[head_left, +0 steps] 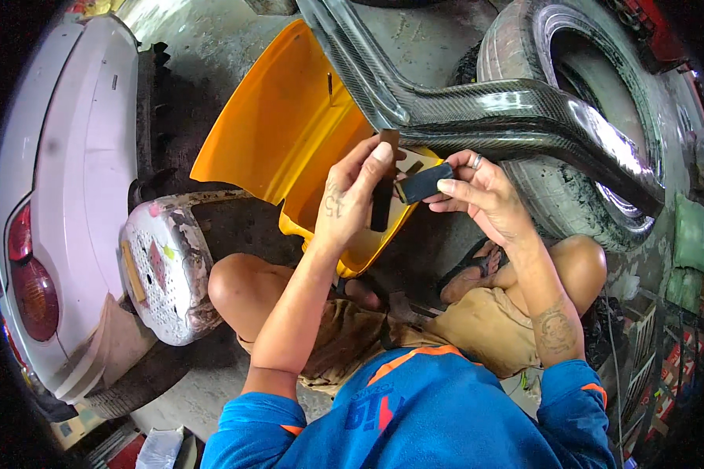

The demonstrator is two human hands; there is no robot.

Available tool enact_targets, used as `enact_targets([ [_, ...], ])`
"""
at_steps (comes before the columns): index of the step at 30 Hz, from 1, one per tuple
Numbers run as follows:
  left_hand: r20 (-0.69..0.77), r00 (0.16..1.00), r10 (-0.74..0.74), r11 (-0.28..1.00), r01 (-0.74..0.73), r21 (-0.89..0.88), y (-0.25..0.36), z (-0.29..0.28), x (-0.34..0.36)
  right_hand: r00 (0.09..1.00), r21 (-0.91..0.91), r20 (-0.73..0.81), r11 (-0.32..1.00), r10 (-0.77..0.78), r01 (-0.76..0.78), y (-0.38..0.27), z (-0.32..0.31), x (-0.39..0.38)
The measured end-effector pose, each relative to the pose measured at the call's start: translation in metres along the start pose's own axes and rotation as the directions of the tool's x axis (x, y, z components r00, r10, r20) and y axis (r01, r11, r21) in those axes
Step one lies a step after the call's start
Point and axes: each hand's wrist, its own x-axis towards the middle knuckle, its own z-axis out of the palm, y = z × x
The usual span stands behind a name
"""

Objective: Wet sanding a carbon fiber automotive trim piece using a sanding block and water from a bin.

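My left hand [346, 191] pinches a dark brown strip [382, 199], thin and flat like a piece of sandpaper, held upright between thumb and fingers. Close beside it, my right hand [483, 197] grips a small dark rectangular piece [422, 185] with a lighter edge; whether it is a block or folded sheet I cannot tell. Both hands are raised over the near end of a yellow moulded panel [266, 117]. Just beyond the hands runs a long, glossy carbon-fibre part [485, 117], bent along its length.
A tyre [516, 47] lies under the carbon-fibre part at right. A paint-spotted white stool [168, 270] with a perforated top stands left, beside a white car bumper [94, 156] with a red tail light [35, 301]. Green bags [690, 227] are at far right.
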Motion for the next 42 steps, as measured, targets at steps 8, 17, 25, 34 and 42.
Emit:
enact_targets([
  [8, 0.101, 0.988, 0.113, 0.977, -0.129, 0.172, 0.002, 0.009, -0.009, 0.997, -0.183, -0.045, 0.982, -0.059, 0.05, -0.006, 0.007, 0.0],
  [17, 0.034, 0.992, 0.125, 0.992, -0.125, 0.002, -0.002, 0.009, -0.004, 0.995, -0.278, -0.066, 0.959, -0.081, 0.059, -0.001, 0.002, -0.002],
  [25, 0.039, 0.959, 0.279, 0.956, -0.282, 0.078, -0.009, 0.019, -0.007, 0.999, -0.248, -0.022, 0.968, -0.044, 0.037, -0.002, 0.01, -0.002],
  [34, 0.05, 0.985, 0.166, 0.986, -0.166, -0.008, -0.01, 0.021, -0.008, 0.994, -0.321, -0.063, 0.945, -0.092, 0.067, -0.003, 0.003, -0.003],
  [42, 0.005, 0.976, 0.216, 0.976, -0.216, 0.034, -0.03, 0.032, -0.012, 0.996, -0.262, -0.064, 0.964, -0.067, 0.048, 0.003, 0.001, -0.002],
])
